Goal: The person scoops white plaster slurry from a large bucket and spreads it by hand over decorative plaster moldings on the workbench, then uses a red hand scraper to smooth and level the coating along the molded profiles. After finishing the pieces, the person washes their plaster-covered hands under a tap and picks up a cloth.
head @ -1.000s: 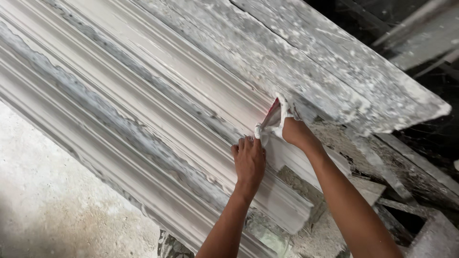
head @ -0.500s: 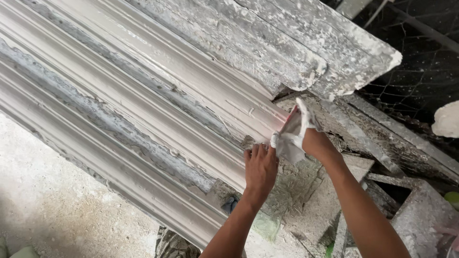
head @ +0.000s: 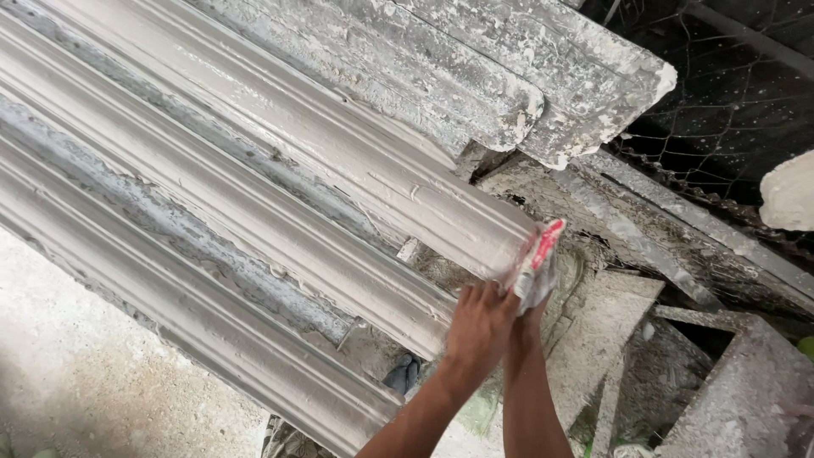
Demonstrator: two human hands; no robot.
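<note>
Head view looks down on long plaster cornice mouldings [head: 254, 220] that run diagonally from the upper left toward the lower right, their ribbed profiles coated in wet grey-white plaster. At far left, below them, lies a pale dusty floor [head: 76, 382]. Along the top, a rougher, crusted moulding slab [head: 475, 68] overhangs the smooth ones and ends in a broken, chalky edge.

Near the middle bottom, two bare forearms rise into view. Left hand [head: 479, 326] lies knuckles up at the lower end of the central moulding, fingers curled close together; what they press against is hidden under the hand, so I cannot tell whether it grips anything. Just beside it and touching it, the right hand [head: 527, 312] is mostly hidden behind the left; it is clamped on a small plaster-smeared scraper with a red edge [head: 541, 254], whose blade rests on the very end of the rounded moulding rib.

Further right sit grey, plaster-caked blocks and boards [head: 610, 331], and above them dark wire mesh [head: 738, 102]. A pale rounded lump [head: 788, 191] shows at the right edge
</note>
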